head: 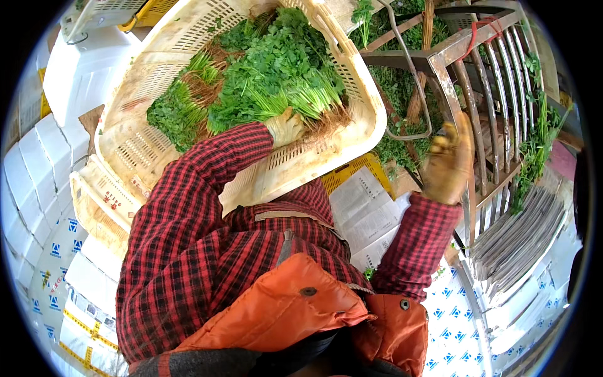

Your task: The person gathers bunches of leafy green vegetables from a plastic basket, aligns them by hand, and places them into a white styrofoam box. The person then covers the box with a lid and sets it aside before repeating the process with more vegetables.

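My left hand [285,127], in a pale soiled work glove, is inside a large cream plastic crate [136,134]. It rests against the stem and root end of leafy green bunches that look like coriander [282,70]. Its fingertips are partly hidden by the stems, so a grip is not plain. The bunches have thin pale stems and brown stringy roots [337,118]. To the right of the crate is my right hand [447,162], in a stained yellowish glove and blurred. It is raised beside a metal rack with upright bars, its fingers apart and nothing visible in them.
The barred metal rack [492,108] stands at right, with red cord tied on its top. Stacked newspapers [520,240] lie below it. Loose greens [400,94] cover the floor behind a bent metal rod [414,61]. White foam boxes [37,165] line the left side.
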A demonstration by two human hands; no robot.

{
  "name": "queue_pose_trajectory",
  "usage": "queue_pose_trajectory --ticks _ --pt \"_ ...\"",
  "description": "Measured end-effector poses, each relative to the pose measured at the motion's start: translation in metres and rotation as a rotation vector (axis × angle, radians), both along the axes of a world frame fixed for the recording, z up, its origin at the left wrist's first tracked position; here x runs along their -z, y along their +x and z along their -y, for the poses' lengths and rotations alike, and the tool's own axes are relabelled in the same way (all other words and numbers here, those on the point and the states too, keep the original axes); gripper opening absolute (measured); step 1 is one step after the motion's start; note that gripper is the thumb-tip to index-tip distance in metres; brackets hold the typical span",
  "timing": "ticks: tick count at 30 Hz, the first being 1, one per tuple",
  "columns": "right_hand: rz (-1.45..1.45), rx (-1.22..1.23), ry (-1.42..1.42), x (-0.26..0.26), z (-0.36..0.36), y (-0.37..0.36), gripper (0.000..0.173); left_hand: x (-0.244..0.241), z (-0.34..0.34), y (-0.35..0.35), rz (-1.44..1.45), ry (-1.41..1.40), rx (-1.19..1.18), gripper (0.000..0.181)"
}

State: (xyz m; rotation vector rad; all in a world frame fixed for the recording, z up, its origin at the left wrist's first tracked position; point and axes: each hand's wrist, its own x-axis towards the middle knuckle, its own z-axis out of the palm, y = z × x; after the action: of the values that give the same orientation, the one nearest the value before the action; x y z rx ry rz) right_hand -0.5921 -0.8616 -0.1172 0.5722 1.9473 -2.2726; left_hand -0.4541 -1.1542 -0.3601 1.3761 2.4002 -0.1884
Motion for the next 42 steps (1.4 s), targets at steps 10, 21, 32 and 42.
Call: queue_pose_trajectory --ticks 10,21,32,42 --pt "0.119 -0.26 0.101 0.02 0.038 0.035 0.033 -0.093 0.055 -0.025 0.18 0.215 -0.454 0.026" --pt "0.607 -0.901 0.268 0.125 0.159 0.071 0.055 -0.082 0.088 -0.025 -0.135 0.959 -0.527 0.034" --pt "0.005 -0.978 0.661 0.143 0.166 0.044 0.041 -0.113 0.123 -0.03 0.015 1.642 -0.968 0.021" --pt "0.418 -1.51 0.843 0.055 0.189 0.007 0.047 -0.225 0.191 -0.065 0.566 2.137 -0.833 0.011"
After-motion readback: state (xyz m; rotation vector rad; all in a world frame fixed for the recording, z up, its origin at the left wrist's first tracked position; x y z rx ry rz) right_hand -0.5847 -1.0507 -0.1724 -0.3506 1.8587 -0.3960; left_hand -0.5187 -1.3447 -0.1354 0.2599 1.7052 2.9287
